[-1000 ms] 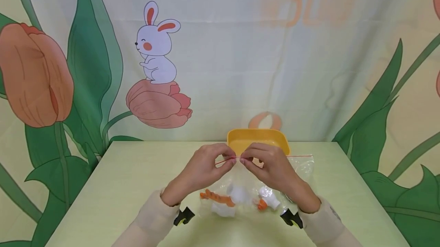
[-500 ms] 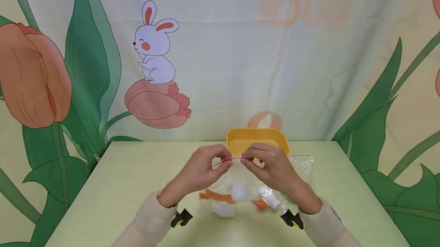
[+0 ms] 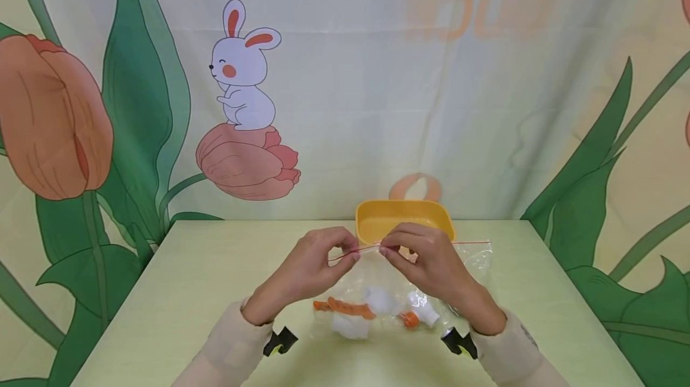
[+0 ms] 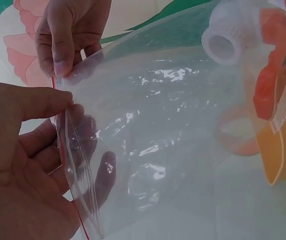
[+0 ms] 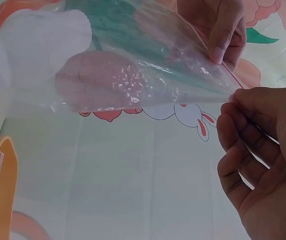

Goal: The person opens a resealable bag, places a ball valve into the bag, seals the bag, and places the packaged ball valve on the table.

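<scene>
A clear zip bag (image 3: 372,273) with a red seal line hangs between my two hands above the table. My left hand (image 3: 318,261) pinches its top edge between thumb and forefinger, and in the left wrist view several fingers show through the plastic. At the bag's top corner my right hand (image 3: 426,258) pinches the seal with thumb and index finger, the other fingers loosely curled. An orange ribbed piece (image 3: 347,308) and white pieces (image 3: 350,326) show through clear plastic below the hands. The left wrist view shows a white threaded plastic neck (image 4: 222,45) beside an orange part (image 4: 272,75).
A yellow open container (image 3: 404,213) stands at the table's back edge, behind the hands. Another clear bag (image 3: 477,261) with a red line lies right of it, partly hidden by my right hand. A printed cloth (image 3: 345,105) hangs behind the table.
My left hand has slid a little to the left along the seal, widening the gap between the hands. The right hand stays almost in place, and the pieces in the plastic shifted slightly.
</scene>
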Available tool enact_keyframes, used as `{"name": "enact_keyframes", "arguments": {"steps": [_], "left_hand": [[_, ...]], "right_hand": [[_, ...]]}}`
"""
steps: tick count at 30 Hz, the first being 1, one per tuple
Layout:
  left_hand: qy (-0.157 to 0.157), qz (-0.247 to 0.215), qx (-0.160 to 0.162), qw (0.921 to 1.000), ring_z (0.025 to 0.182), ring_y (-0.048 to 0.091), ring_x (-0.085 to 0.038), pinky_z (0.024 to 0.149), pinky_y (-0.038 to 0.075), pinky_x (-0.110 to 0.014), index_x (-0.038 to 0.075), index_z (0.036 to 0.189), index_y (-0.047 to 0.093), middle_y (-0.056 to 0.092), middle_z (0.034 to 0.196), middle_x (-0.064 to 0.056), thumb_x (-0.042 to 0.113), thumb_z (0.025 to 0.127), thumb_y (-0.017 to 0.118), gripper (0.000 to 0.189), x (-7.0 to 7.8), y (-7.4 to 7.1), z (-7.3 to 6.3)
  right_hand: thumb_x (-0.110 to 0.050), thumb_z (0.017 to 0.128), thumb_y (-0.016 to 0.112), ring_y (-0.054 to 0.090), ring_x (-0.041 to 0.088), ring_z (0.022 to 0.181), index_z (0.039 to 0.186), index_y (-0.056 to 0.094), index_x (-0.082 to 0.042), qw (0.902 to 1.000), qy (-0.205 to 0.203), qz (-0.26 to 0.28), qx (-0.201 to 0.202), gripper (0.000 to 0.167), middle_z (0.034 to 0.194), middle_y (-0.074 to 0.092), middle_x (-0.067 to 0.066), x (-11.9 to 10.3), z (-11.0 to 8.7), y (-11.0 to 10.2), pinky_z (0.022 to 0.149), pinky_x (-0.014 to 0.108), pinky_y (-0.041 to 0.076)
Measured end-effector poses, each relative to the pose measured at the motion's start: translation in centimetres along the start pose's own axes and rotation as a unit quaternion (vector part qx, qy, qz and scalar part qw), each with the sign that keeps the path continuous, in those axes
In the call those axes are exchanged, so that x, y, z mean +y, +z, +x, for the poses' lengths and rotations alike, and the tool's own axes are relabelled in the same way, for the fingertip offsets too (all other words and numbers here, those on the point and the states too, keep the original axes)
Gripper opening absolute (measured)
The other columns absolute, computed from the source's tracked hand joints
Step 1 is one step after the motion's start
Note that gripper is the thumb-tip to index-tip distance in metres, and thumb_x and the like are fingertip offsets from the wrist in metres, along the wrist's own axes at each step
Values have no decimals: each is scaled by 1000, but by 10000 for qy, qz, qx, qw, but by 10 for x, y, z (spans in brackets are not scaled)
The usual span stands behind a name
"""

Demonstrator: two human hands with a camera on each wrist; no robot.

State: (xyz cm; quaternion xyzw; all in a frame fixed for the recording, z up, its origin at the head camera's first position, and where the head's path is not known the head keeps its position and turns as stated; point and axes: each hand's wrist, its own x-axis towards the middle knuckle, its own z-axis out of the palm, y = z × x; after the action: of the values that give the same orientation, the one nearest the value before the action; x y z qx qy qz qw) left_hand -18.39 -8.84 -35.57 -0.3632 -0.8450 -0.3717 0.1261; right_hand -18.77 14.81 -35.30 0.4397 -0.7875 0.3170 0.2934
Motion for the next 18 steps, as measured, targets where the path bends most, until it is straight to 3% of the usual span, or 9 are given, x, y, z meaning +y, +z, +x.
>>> {"name": "enact_keyframes", "arguments": {"steps": [4,6,10,18], "left_hand": [[5,52,-14,10000,82,60,-5,78,54,-25,15,90,67,66,85,8,13,93,65,4,-1,-1,-1],[-67,47,-25,10000,83,60,-4,79,54,-25,15,90,68,66,86,9,15,93,65,4,-2,-2,-2],[-129,5,-11,9999,84,60,-5,80,54,-25,15,90,68,66,86,10,14,92,66,3,-3,-4,-3],[28,-45,77,10000,83,60,-5,79,54,-25,16,89,66,65,84,8,10,91,67,6,-4,-4,-4]], "right_hand": [[-6,83,76,60,4,70,86,74,-13,10000,25,-14,34,8,79,69,-6,1,0,-1,56,13,44],[-13,87,74,60,4,72,86,74,-13,9999,144,-51,-16,1,80,69,-7,0,-1,-2,56,15,45],[-19,90,72,60,4,74,86,74,-13,9994,328,-56,-105,7,82,70,-6,0,-1,-5,55,17,46],[-18,88,74,61,4,74,87,74,-15,9993,335,-99,-100,4,82,70,-7,-1,-1,-6,58,13,45]]}}
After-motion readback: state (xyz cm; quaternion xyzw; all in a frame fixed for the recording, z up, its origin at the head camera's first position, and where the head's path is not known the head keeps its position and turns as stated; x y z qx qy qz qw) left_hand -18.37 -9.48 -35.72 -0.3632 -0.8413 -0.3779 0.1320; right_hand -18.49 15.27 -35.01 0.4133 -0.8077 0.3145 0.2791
